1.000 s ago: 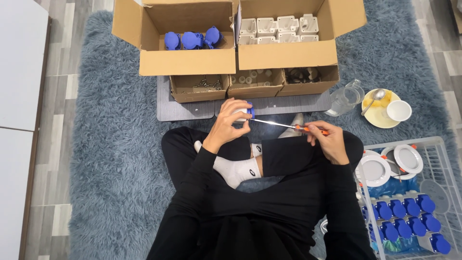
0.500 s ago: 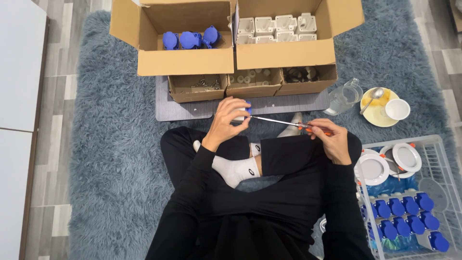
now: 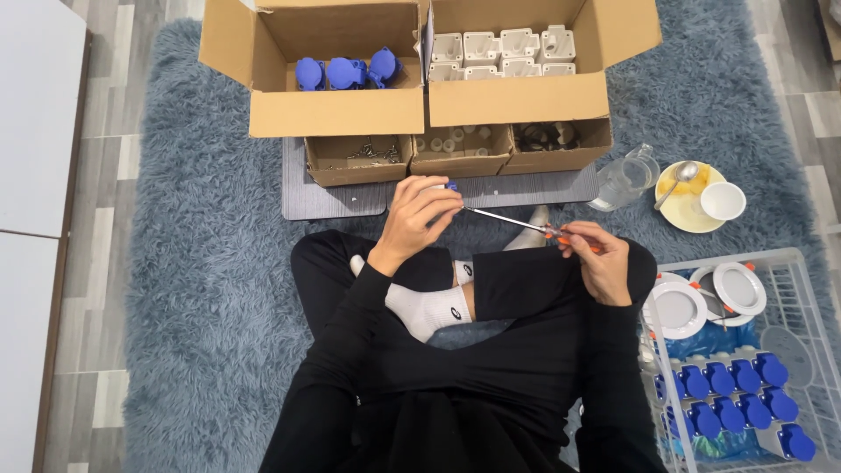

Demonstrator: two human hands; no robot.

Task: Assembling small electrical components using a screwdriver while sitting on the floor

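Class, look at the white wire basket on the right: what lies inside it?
The wire basket holds rows of blue capped parts and two round white discs. Whatever lies beneath them is covered.

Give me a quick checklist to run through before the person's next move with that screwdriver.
1. Left hand fingers closed around the small blue-and-white part: ok.
2. Right hand gripping the screwdriver by its orange handle: ok.
3. Tip seated in a screw: cannot tell, fingers hide it.
4. Shaft runs straight to the part: ok.
5. Box of screws close ahead: ok.
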